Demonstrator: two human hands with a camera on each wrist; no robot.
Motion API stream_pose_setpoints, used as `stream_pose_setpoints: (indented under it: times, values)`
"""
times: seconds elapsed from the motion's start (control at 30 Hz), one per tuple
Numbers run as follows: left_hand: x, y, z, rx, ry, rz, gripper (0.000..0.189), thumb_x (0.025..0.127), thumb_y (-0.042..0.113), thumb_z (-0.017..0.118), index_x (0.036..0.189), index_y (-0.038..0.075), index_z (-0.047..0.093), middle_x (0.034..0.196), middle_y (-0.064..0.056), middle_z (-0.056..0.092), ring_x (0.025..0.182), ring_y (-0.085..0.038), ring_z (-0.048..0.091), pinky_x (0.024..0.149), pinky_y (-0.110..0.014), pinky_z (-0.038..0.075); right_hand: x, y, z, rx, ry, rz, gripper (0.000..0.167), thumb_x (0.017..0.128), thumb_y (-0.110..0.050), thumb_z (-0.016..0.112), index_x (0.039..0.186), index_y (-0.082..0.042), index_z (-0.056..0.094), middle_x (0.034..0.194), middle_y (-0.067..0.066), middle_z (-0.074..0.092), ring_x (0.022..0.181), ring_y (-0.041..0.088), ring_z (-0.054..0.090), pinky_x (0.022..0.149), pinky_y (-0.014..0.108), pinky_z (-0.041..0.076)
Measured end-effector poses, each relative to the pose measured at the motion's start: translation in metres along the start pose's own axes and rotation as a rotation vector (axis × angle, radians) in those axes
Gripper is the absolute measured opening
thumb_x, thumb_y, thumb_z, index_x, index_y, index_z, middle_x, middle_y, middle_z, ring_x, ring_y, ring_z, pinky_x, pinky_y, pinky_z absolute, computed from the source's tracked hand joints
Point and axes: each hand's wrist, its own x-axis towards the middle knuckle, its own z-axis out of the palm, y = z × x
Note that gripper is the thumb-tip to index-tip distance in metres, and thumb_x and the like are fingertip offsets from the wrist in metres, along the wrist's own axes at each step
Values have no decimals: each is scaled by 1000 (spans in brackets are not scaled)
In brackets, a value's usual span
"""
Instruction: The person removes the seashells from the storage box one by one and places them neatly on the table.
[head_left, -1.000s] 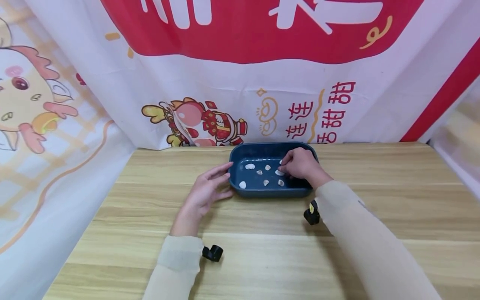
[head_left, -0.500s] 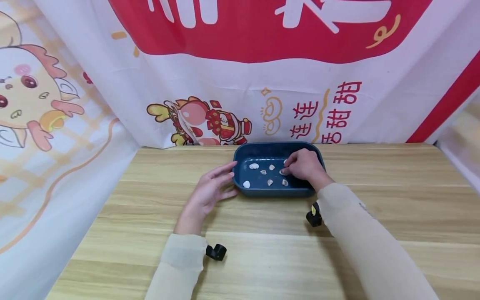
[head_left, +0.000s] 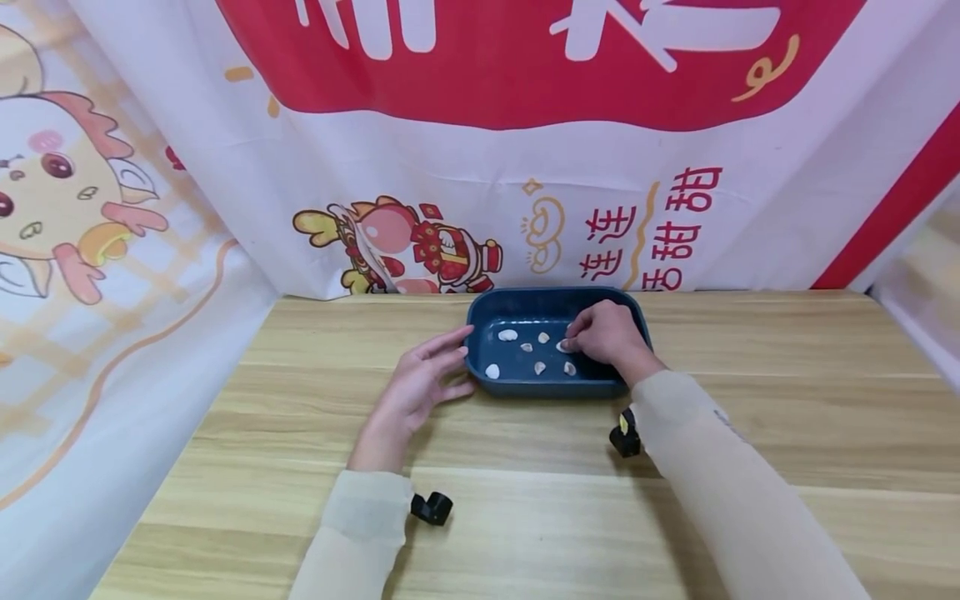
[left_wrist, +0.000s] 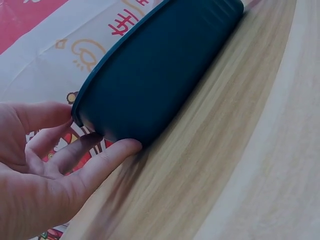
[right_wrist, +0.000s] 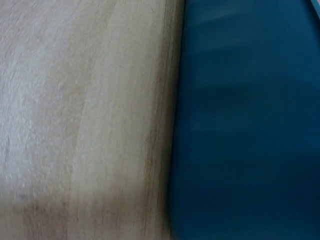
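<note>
A dark blue rectangular baking dish (head_left: 517, 387) sits on the wooden table near the back curtain. Several small seashells lie spread on its floor, among them white ones (head_left: 492, 371) at the left and pale brown ones (head_left: 540, 367) in the middle. My right hand (head_left: 606, 335) reaches in over the right side and pinches a white seashell (head_left: 562, 346) with thumb and fingertips, low over the dish floor. Loosely spread, the fingers of my left hand (head_left: 420, 379) touch the dish's left end. The left wrist view shows the thumb (left_wrist: 120, 147) against its lower wall. My right wrist view shows only the dish's outer wall (right_wrist: 250, 125) and tabletop.
A printed white and red curtain (head_left: 450, 150) hangs right behind the dish, and another cloth (head_left: 112, 250) hangs on the left. The wooden tabletop (head_left: 517, 517) stretches toward me. Black wrist cameras (head_left: 432, 508) stick out from both sleeves.
The right fingertips have shifted slightly within the dish, and a white bit seen behind them earlier no longer shows. The left hand stays at the dish's left end. The head view swung slightly.
</note>
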Motion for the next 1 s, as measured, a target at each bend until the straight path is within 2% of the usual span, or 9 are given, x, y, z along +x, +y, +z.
stream_pose_setpoints:
  times: [0.7, 1.0]
  values:
    - [0, 0, 2, 29, 6, 9, 43, 110, 16, 60, 152, 25, 62, 164, -4, 54, 150, -33, 54, 114, -63, 54, 2, -1, 2, -14, -13, -9, 16, 101, -24, 77, 102, -8, 77, 111, 14, 73, 103, 30, 60, 96, 44, 53]
    - [-3, 0, 6, 35, 35, 7, 42, 110, 16, 60, 150, 26, 63, 166, -2, 52, 152, -31, 53, 114, -61, 55, 2, -2, 1, -4, -23, -6, 15, 102, -24, 76, 103, -9, 79, 115, 14, 73, 105, 30, 59, 96, 44, 52]
